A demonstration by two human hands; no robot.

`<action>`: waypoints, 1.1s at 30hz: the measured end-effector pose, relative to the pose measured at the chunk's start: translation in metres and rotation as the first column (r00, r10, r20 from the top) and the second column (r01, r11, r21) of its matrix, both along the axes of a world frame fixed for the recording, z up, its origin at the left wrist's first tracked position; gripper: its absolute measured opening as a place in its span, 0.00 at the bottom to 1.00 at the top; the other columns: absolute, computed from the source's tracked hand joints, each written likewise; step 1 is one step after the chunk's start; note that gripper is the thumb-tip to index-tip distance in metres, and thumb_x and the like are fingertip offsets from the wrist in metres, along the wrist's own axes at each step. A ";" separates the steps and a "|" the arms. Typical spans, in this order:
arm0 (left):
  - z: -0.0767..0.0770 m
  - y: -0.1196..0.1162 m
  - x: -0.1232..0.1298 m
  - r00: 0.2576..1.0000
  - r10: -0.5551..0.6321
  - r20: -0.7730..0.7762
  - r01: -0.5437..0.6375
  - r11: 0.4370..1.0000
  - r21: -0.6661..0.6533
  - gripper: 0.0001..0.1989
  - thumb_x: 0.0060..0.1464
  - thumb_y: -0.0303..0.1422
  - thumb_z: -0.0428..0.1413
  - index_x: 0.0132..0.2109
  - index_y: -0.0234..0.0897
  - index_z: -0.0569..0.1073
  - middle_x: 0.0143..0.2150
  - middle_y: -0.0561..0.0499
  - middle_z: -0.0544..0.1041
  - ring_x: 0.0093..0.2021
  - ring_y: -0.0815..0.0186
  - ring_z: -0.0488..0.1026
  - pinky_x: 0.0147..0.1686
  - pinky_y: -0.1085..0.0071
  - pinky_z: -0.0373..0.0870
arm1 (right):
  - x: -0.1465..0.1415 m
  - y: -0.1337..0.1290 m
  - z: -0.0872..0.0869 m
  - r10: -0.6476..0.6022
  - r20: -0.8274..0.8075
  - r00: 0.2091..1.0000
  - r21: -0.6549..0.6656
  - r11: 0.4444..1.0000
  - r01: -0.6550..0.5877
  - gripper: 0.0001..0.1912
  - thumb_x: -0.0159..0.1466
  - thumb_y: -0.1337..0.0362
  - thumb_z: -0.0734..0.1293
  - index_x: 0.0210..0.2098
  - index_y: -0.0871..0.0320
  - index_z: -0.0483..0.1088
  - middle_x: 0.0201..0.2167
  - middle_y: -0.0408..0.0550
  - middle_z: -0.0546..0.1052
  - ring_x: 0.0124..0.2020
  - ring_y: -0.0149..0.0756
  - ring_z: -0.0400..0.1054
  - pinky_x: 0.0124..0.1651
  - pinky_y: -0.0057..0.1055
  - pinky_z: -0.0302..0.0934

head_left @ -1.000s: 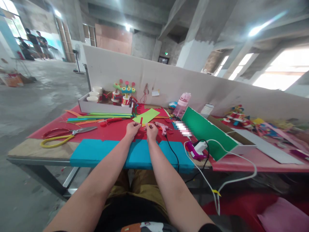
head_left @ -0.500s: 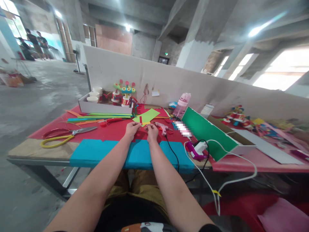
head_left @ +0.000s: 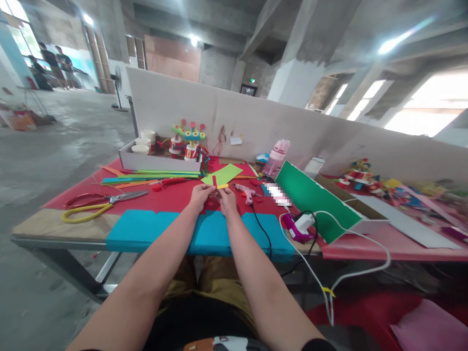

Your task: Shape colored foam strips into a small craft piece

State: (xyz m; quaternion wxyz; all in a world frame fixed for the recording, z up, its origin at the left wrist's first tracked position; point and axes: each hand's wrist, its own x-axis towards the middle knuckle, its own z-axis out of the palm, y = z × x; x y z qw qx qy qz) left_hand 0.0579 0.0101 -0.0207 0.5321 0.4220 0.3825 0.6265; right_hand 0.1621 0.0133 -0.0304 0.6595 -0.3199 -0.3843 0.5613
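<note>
My left hand [head_left: 200,196] and my right hand [head_left: 227,199] are close together over the red table cover, fingers pinched. Between them is a small yellow piece [head_left: 223,186], with a red strip [head_left: 214,180] standing at its left end. Both hands grip this small paper piece; the exact finger contact is too small to make out. Behind it lies a light green sheet [head_left: 227,172]. A pink glue gun [head_left: 248,194] rests just right of my right hand.
Large scissors [head_left: 126,197] and red-handled pliers [head_left: 166,183] lie left, near coloured strips [head_left: 164,173]. A box with paper cups [head_left: 161,162] stands behind. On the right are a green panel [head_left: 314,204], a purple power socket [head_left: 298,229] and cables. People [head_left: 54,66] stand far left.
My right hand has shifted slightly left, nearer my left hand. The yellow piece has moved slightly right and shows more clearly above the fingers.
</note>
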 end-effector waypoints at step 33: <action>0.006 -0.005 0.001 0.997 0.081 -0.018 -0.081 0.995 -0.051 0.14 0.30 0.34 0.68 0.25 0.32 0.74 0.19 0.52 0.74 0.19 0.71 0.68 0.21 0.75 0.64 | 0.002 0.004 -0.006 0.056 0.034 0.998 0.028 0.998 -0.057 0.15 0.50 0.58 0.74 0.33 0.59 0.72 0.22 0.41 0.76 0.26 0.31 0.71 0.34 0.30 0.68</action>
